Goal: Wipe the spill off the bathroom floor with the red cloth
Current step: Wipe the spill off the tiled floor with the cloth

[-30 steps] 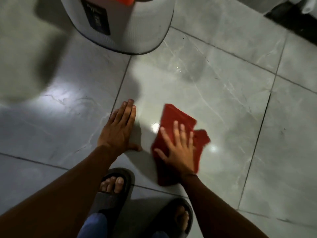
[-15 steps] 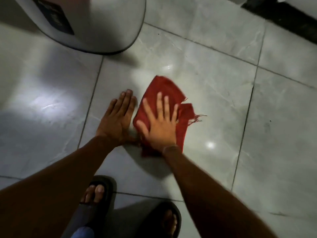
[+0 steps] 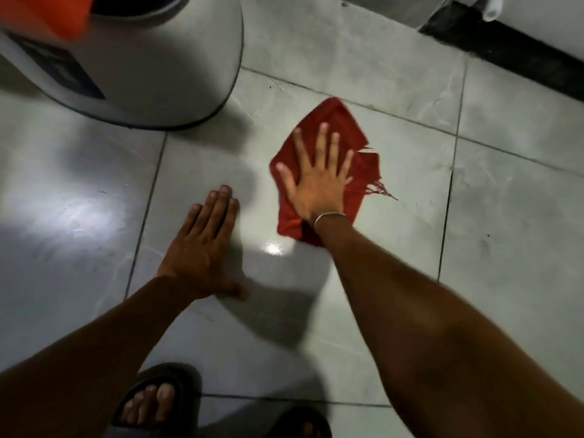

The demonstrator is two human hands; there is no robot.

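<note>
Nearest, two sandalled feet [image 3: 151,396] stand on grey tile [image 3: 505,216]. The left hand [image 3: 202,248] lies flat and empty on the floor as a prop. Beyond it, the right hand [image 3: 316,181] presses the red cloth [image 3: 335,121] down, fingers spread, palm on top rather than gripping. Wiping appears under way; no clear puddle shows, only glare, so what remains cannot be confirmed. Open tile lies to the right; a bin [image 3: 151,64] stands near on the left, a dark wall base [image 3: 505,49] farther back.
</note>
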